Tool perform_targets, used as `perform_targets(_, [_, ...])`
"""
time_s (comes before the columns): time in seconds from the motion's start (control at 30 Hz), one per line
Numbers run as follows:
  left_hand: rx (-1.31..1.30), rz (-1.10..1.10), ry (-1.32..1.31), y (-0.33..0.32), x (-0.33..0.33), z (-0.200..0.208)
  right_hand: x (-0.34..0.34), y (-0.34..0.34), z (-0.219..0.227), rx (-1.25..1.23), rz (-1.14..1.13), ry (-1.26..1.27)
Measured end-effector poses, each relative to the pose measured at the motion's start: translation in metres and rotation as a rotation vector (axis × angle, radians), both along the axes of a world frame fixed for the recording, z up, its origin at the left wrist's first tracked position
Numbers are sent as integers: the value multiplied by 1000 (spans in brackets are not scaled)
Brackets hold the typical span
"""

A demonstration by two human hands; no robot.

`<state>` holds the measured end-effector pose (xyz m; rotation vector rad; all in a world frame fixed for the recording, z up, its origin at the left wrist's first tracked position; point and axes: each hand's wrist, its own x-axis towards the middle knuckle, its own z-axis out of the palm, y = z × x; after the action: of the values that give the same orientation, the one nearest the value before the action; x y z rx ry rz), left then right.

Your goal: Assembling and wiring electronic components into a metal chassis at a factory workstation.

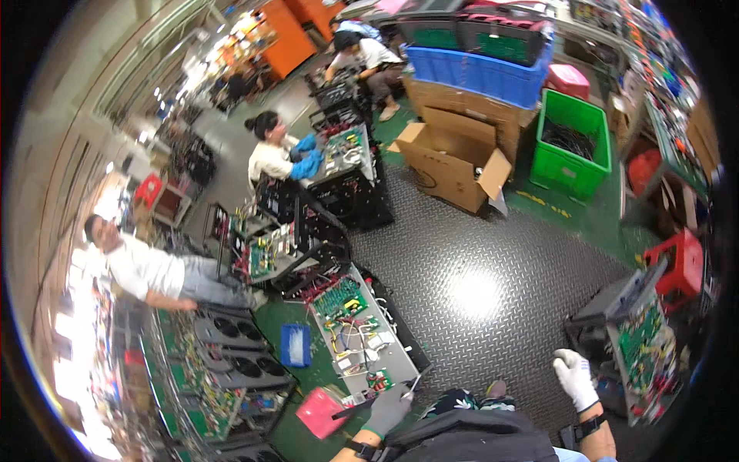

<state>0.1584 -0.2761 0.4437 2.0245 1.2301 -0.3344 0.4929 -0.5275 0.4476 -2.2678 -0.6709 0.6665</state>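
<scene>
My left hand (389, 410), in a grey glove, is closed at the near end of an open metal chassis (396, 350). A slim, dark-ended tool (342, 414) sticks out on its left side, and a thin pale piece shows past the fingers on the right; its kind is not clear. Green circuit boards (339, 299), wires and white parts fill the chassis. My right hand (576, 377), in a white glove, is raised over the patterned floor with fingers curled and nothing visible in them. Nearest to it stands another opened unit (643, 346) with a green board.
A pink stool (322, 413) and a blue bin (295, 345) stand left of the chassis. Rows of units with fans (231, 331) lie beyond. Coworkers (273, 150) sit or stand on the left. Ahead are an open cardboard box (446, 165), a green crate (571, 146) and a red stool (677, 269).
</scene>
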Motion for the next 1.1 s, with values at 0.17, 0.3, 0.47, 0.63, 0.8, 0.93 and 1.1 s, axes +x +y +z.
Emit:
perform_targets(0.17, [-105,389,-30,26,-9,-37,13,148,-1,-71,573,84])
perform_targets(0.3, [47,612,-192,80,-3,-127,15,280,-6,-294,858,140])
perform_targets(0.47, [163,787,-219,205,62,-186,31,441,-83,-386,1110,180])
perform_targets(0.63, [-101,1056,-396,227,76,-222,-38,622,-189,-550,1203,159])
perform_targets(0.8, [-43,1204,-227,204,81,-266,-120,690,-349,-160,1048,633])
perform_targets(0.93, [-162,1554,-360,188,96,-291,-169,708,-379,-434,882,663])
perform_targets(1.1, [-251,1790,-516,216,127,-316,-174,716,-387,-375,836,886])
